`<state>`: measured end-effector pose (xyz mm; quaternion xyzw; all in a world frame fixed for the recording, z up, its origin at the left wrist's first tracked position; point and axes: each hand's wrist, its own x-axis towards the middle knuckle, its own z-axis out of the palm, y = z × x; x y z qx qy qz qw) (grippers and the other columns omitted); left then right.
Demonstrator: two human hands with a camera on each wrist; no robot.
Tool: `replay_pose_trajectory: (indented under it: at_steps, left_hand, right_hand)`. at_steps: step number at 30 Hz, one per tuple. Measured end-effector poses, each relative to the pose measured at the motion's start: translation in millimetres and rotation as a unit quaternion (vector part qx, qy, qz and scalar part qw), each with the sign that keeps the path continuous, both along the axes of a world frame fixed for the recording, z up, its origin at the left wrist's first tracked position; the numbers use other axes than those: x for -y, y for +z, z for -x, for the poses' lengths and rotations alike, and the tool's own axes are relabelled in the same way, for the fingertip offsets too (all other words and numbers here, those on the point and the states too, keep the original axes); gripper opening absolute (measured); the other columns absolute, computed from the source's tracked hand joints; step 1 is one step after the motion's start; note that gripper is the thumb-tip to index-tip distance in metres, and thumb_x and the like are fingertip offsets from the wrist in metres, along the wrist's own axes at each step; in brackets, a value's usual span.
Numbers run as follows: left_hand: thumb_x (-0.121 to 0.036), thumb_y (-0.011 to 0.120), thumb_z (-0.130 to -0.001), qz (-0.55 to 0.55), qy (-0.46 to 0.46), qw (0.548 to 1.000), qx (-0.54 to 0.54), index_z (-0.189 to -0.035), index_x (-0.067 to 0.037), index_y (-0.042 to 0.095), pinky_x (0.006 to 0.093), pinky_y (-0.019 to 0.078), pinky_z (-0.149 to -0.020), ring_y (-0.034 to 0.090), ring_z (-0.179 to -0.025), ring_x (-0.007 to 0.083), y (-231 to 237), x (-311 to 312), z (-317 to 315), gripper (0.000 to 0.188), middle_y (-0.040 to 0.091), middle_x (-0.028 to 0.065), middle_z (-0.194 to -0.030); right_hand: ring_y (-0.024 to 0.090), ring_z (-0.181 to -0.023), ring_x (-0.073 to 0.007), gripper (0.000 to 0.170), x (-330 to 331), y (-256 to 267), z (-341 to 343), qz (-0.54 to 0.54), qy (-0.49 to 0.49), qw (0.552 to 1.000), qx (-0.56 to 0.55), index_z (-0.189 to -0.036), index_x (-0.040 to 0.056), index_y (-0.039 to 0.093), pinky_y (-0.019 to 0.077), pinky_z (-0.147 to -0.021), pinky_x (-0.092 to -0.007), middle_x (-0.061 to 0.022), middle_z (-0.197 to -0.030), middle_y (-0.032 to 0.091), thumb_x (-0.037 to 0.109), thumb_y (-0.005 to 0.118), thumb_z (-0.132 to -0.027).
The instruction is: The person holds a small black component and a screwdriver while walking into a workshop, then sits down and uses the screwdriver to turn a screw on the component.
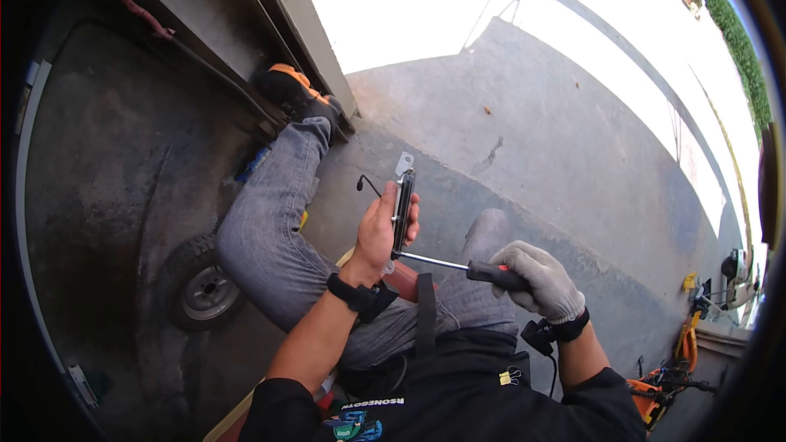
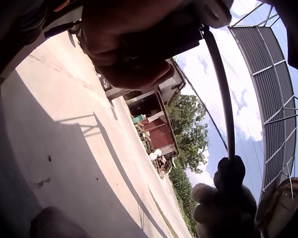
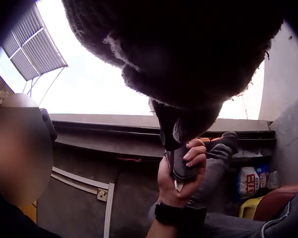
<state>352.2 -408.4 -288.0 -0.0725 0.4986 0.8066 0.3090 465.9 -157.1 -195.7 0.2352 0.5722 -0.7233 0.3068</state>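
Note:
My bare left hand grips a slim black part with a metal tab at each end and a short black cable beside it. In my right hand, which wears a pale knit glove, is a screwdriver held by its black and red handle. Its shaft points left, with the tip right at the part's lower end. In the left wrist view the screwdriver runs from the gloved fist up to the dark part. The glove hides much of the right wrist view, with the part beyond it.
A small wheel with a tyre is on the floor left of the bent leg. The shoe rests by a metal beam. Orange equipment stands at the far right. A printed bag shows near the legs.

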Motion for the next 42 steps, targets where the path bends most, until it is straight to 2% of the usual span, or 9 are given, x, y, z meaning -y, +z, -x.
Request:
replay_pose_trajectory:
  at_steps: [6, 16, 21, 25, 28, 31, 38, 40, 42]
  left_hand:
    - [-0.051, 0.037, -0.109, -0.028, 0.050, 0.998, 0.038, -0.106, -0.002, 0.056, 0.0238, 0.0438, -0.052, 0.057, -0.061, 0.0113, -4.2, 1.2, 1.2, 0.053, 0.059, 0.0033, -0.080]
    - [-0.051, 0.040, -0.108, -0.031, 0.036, 0.994, 0.094, -0.104, -0.004, 0.056, 0.0245, 0.0452, -0.051, 0.058, -0.060, 0.0124, -15.6, 3.9, 2.5, 0.050, 0.060, 0.0039, -0.080]
    - [-0.052, 0.042, -0.107, -0.020, 0.041, 0.993, 0.108, -0.102, -0.005, 0.057, 0.0235, 0.0450, -0.050, 0.058, -0.060, 0.0118, -12.6, 2.2, 2.0, 0.050, 0.060, 0.0032, -0.079]
    - [-0.054, 0.045, -0.106, -0.007, 0.030, 0.993, 0.113, -0.102, -0.005, 0.057, 0.0232, 0.0447, -0.049, 0.058, -0.059, 0.0112, -15.5, 2.8, 1.5, 0.050, 0.060, 0.0026, -0.079]
    - [-0.054, 0.045, -0.105, -0.007, 0.025, 0.994, 0.111, -0.102, -0.005, 0.057, 0.0231, 0.0447, -0.048, 0.057, -0.059, 0.0111, -15.1, 1.8, 1.3, 0.051, 0.059, 0.0026, -0.078]
    - [-0.056, 0.045, -0.105, 0.005, 0.018, 0.994, 0.105, -0.102, -0.005, 0.057, 0.0230, 0.0446, -0.048, 0.057, -0.059, 0.0109, -17.6, 1.4, 0.9, 0.052, 0.059, 0.0026, -0.078]
    - [-0.053, 0.044, -0.106, 0.015, 0.016, 0.994, 0.108, -0.105, -0.003, 0.059, 0.0223, 0.0453, -0.049, 0.057, -0.059, 0.0118, -15.4, 0.5, 0.2, 0.052, 0.060, 0.0040, -0.079]
    - [-0.053, 0.044, -0.106, 0.008, 0.014, 0.994, 0.111, -0.105, -0.003, 0.059, 0.0218, 0.0455, -0.049, 0.058, -0.059, 0.0118, -15.6, 0.6, 0.4, 0.052, 0.060, 0.0039, -0.079]
    - [-0.053, 0.044, -0.106, 0.004, 0.015, 0.994, 0.111, -0.105, -0.003, 0.059, 0.0218, 0.0457, -0.049, 0.058, -0.059, 0.0119, -17.1, 1.1, 0.6, 0.053, 0.060, 0.0040, -0.079]
  right_hand:
    - [0.059, -0.066, -0.0094, 0.025, 12.2, -26.1, -12.9, -0.199, -0.038, 0.952, -0.231, -0.115, -0.0007, 0.058, 0.0499, -0.058, -0.0254, -0.0059, -0.085, 0.066, 0.013, 0.063, -0.095]
    - [0.061, -0.081, -0.0101, 0.029, -3.8, -19.7, -5.9, -0.100, -0.006, 0.993, -0.062, -0.122, -0.0005, 0.057, 0.0540, -0.071, -0.0254, -0.0091, -0.102, 0.062, 0.014, 0.061, -0.097]
    - [0.061, -0.076, -0.0106, 0.026, -1.7, -34.9, -8.9, -0.234, -0.029, 0.936, -0.263, -0.119, 0.0000, 0.056, 0.0513, -0.067, -0.0239, -0.0090, -0.099, 0.062, 0.012, 0.058, -0.096]
    - [0.060, -0.075, -0.0107, 0.026, 10.3, -26.5, -4.4, -0.182, -0.116, 0.955, -0.203, -0.120, 0.0007, 0.057, 0.0500, -0.065, -0.0233, -0.0082, -0.096, 0.062, 0.012, 0.057, -0.097]
    - [0.060, -0.072, -0.0117, 0.026, -9.1, -16.6, -1.1, -0.128, -0.006, 0.987, -0.098, -0.121, 0.0009, 0.057, 0.0487, -0.063, -0.0251, -0.0068, -0.093, 0.062, 0.012, 0.055, -0.098]
    - [0.059, -0.079, -0.0089, 0.026, -0.2, -31.9, -3.5, -0.110, -0.096, 0.976, -0.160, -0.122, -0.0011, 0.058, 0.0518, -0.069, -0.0250, -0.0057, -0.092, 0.061, 0.010, 0.057, -0.098]
    - [0.059, -0.081, -0.0093, 0.032, -1.1, -26.1, -0.5, -0.236, -0.033, 0.938, -0.251, -0.125, 0.0001, 0.056, 0.0517, -0.072, -0.0260, -0.0049, -0.094, 0.060, 0.011, 0.061, -0.095]
    - [0.058, -0.088, -0.0091, 0.039, -6.9, -20.0, 1.6, -0.114, -0.048, 0.991, -0.046, -0.123, 0.0008, 0.057, 0.0498, -0.078, -0.0253, -0.0052, -0.099, 0.060, 0.013, 0.068, -0.088]
    - [0.058, -0.087, -0.0093, 0.039, -11.8, -26.7, 0.7, -0.109, -0.041, 0.991, -0.058, -0.123, 0.0009, 0.057, 0.0500, -0.076, -0.0248, -0.0058, -0.099, 0.060, 0.015, 0.069, -0.088]
